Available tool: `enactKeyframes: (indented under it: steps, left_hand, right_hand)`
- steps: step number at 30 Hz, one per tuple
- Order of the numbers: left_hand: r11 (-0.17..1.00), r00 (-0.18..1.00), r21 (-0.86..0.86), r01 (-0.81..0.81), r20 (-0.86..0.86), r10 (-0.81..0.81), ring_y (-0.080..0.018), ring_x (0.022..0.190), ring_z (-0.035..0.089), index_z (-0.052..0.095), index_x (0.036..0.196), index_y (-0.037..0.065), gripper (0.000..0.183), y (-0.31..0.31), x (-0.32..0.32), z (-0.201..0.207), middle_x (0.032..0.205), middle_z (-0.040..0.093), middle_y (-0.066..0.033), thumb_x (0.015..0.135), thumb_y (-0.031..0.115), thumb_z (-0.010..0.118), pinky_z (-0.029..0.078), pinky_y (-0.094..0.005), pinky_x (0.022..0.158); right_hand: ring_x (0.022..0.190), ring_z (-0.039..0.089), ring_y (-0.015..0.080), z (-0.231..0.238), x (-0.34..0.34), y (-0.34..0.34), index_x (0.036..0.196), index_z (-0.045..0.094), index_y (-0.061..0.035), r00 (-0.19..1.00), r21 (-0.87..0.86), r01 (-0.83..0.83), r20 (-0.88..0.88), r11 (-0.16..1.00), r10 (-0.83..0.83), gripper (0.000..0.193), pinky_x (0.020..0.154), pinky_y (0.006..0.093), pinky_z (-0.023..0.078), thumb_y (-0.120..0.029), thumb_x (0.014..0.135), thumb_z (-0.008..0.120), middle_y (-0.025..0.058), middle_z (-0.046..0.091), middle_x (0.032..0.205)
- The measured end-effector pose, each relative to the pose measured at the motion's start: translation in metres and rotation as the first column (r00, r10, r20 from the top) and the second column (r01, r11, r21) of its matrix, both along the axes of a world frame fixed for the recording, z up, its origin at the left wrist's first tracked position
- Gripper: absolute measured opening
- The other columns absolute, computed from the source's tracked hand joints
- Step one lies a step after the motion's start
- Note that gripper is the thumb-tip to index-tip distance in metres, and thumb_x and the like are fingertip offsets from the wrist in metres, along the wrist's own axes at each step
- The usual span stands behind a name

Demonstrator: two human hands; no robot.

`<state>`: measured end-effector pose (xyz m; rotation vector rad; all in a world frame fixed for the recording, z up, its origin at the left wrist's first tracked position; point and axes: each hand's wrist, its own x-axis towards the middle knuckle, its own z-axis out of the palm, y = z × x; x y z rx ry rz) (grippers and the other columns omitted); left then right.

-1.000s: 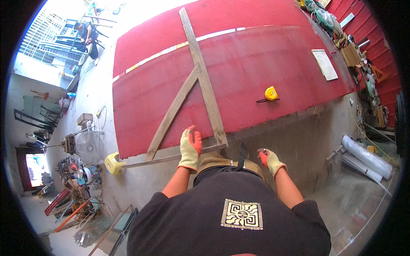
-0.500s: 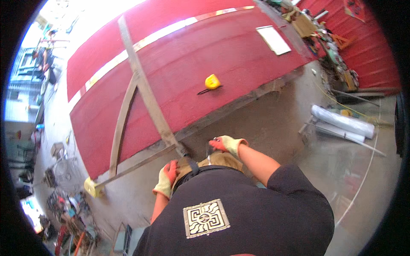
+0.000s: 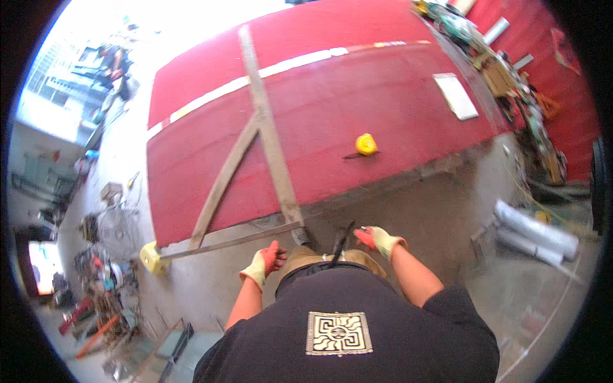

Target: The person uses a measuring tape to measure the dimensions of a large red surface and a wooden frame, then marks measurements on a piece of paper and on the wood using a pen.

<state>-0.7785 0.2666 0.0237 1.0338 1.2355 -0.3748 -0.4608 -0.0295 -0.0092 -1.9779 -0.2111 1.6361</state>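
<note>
Both of my hands wear cream gloves with red-coated fingers and palms. My left hand (image 3: 267, 260) hangs in the air left of my waist, thumb raised and fingers apart, holding nothing. My right hand (image 3: 379, 240) is at the right of my waist with its fingers pointing left, next to a dark strap-like piece (image 3: 343, 241) that stands up at my front. A small gap seems to lie between them. Beyond my hands a welded metal frame (image 3: 271, 150) of flat bars rests on a red panel (image 3: 332, 121). A yellow tape measure (image 3: 366, 144) lies on the panel.
A white flat rectangle (image 3: 456, 96) lies on the panel's right part. A yellow block (image 3: 152, 258) sits by the frame's lower left corner. Wrapped rolls (image 3: 536, 230) lie on the floor at right. Clutter (image 3: 102, 287) fills the lower left, and a person (image 3: 115, 67) is at far left.
My view has turned, so the panel and frame appear farther right. My right hand has moved off the dark strap-like piece it was gripping. My left hand has come away from my waist and opened.
</note>
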Motion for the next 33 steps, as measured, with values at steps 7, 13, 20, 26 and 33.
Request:
enactKeyframes:
  steps: [7,13,20,26,33]
  left_hand:
    - [0.92,0.949,-0.282,-0.271,0.083,0.305,-0.0232,0.116,0.065,0.044,0.163,0.009,0.076,0.0,-0.052,-0.033,0.15,0.06,-0.0134,0.109,0.063,0.052,0.056,-0.0402,0.098]
    - [0.868,0.904,-0.374,-0.327,0.145,0.402,-0.0341,0.15,0.047,0.024,0.172,0.02,0.083,0.015,-0.075,-0.019,0.173,0.035,-0.0191,0.108,0.06,0.057,0.047,-0.0476,0.118]
    - [0.768,0.743,-0.346,-0.539,0.234,0.627,-0.036,0.156,0.04,0.015,0.173,0.014,0.095,0.038,-0.084,-0.015,0.175,0.032,-0.0177,0.105,0.064,0.059,0.044,-0.0501,0.12]
    - [0.456,0.388,-0.447,-0.77,0.24,0.89,-0.0355,0.145,0.052,0.043,0.16,0.015,0.08,0.062,-0.097,-0.053,0.16,0.052,-0.0149,0.102,0.066,0.063,0.051,-0.0554,0.112]
    - [0.242,0.151,-0.387,-0.89,0.253,0.956,-0.0344,0.13,0.063,0.063,0.142,0.014,0.063,0.097,-0.07,-0.1,0.144,0.068,-0.008,0.105,0.065,0.057,0.052,-0.0554,0.109]
  right_hand:
    - [0.069,0.069,0.0192,-0.023,-0.009,-0.053,0.124,0.072,-0.0058,0.997,-0.126,0.038,0.074,0.991,-0.028,0.054,0.064,0.0378,0.055,-0.054,0.104,0.056,0.0068,0.081,0.103]
    - [0.071,0.072,0.0258,-0.069,-0.01,-0.073,0.111,0.078,-0.0009,0.989,-0.246,-0.099,0.082,0.964,0.123,0.056,0.066,0.0432,0.056,-0.05,0.099,0.054,0.0146,0.081,0.097]
    - [0.059,0.064,0.0234,-0.064,0.006,-0.041,0.114,0.073,0.0,0.977,-0.249,-0.158,0.1,0.956,0.188,0.054,0.055,0.0408,0.049,-0.05,0.104,0.056,0.0148,0.08,0.096]
    - [0.073,0.072,0.0326,-0.069,0.028,-0.029,0.103,0.077,-0.0017,0.907,-0.246,-0.29,0.237,0.925,0.348,0.056,0.066,0.0473,0.056,-0.052,0.105,0.052,0.0148,0.079,0.09]
    - [0.108,0.072,0.0366,-0.028,0.048,0.01,0.116,0.079,-0.0025,0.735,-0.403,-0.572,0.136,0.715,0.665,0.062,0.09,0.0497,0.054,-0.058,0.105,0.052,0.0189,0.078,0.116]
